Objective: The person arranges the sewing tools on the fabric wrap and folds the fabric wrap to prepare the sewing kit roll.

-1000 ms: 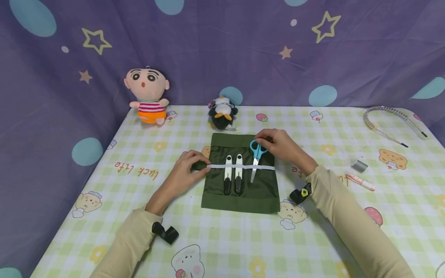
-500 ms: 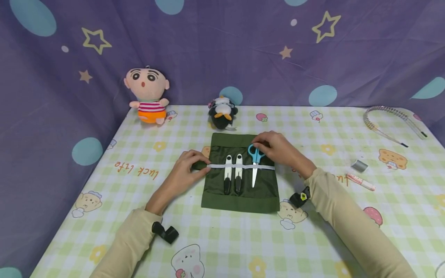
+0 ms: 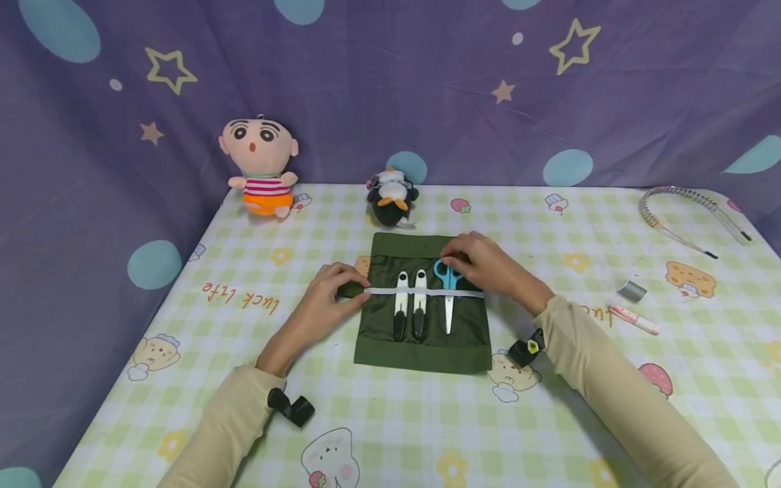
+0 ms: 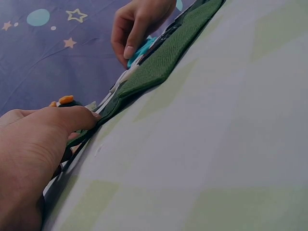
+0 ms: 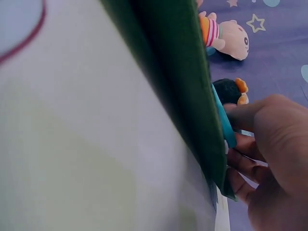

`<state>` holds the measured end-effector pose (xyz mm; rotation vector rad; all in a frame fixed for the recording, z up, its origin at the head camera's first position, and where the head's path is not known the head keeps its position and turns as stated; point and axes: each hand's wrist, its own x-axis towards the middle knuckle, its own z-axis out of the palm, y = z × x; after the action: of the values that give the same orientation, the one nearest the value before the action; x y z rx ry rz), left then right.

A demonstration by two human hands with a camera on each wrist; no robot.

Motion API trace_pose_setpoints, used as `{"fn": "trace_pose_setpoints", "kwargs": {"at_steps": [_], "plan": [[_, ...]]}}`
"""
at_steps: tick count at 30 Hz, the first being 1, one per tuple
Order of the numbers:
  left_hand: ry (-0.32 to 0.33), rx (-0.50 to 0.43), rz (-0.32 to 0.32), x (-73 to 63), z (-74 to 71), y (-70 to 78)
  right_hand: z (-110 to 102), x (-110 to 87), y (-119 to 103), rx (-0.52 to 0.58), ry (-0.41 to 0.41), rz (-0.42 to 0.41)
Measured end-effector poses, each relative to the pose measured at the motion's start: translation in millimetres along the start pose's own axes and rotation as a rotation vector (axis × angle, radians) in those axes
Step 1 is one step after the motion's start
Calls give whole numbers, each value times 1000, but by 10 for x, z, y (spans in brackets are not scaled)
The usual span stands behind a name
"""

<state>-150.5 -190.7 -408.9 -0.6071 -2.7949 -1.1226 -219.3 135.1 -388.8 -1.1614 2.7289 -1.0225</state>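
Note:
A dark green fabric tool roll (image 3: 379, 329) lies unfolded in the head view, crossed by a white elastic band (image 3: 381, 291). Under the band sit two slim white tools with black ends, the left one (image 3: 400, 305) and the right one (image 3: 419, 305). Blue-handled scissors (image 3: 449, 315) also pass under it, blades toward the person. My right hand (image 3: 486, 264) pinches the scissors' handle; the blue plastic (image 5: 224, 118) shows between fingers in the right wrist view. With thumb and fingers, my left hand (image 3: 326, 295) holds the roll's left edge by the band.
Behind the roll lies a penguin plush (image 3: 391, 198), with a boy doll (image 3: 261, 169) at the back left. To the right are a grey spool (image 3: 632, 291), a pink-and-white pen (image 3: 634, 319) and a beaded headband (image 3: 677, 192). A checkered cloth (image 3: 390, 420) covers the table.
My right hand has moved the scissors toward the person, so their blades reach further below the band and now point straighter. The left hand has stayed at the roll's edge.

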Motion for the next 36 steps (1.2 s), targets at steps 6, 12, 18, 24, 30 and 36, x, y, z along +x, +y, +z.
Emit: {"fn": "trace_pose_setpoints", "kwargs": {"at_steps": [6,12,18,24,30,36], "plan": [[-2,-1,4,9,8,9,-38,-37,8,49,-60,38],[3,-2,13,17,15,8,-32,-45,25,51,-65,22],[0,-4,11,21,13,18,-19,-50,24,55,-56,15],[-32,12,28,55,-10,66,-36,-61,0,48,-59,51],[-33,60,108,143,0,162,-41,-70,6,26,-31,60],[-43,105,209,245,73,302,-49,-85,22,-17,6,51]]}}
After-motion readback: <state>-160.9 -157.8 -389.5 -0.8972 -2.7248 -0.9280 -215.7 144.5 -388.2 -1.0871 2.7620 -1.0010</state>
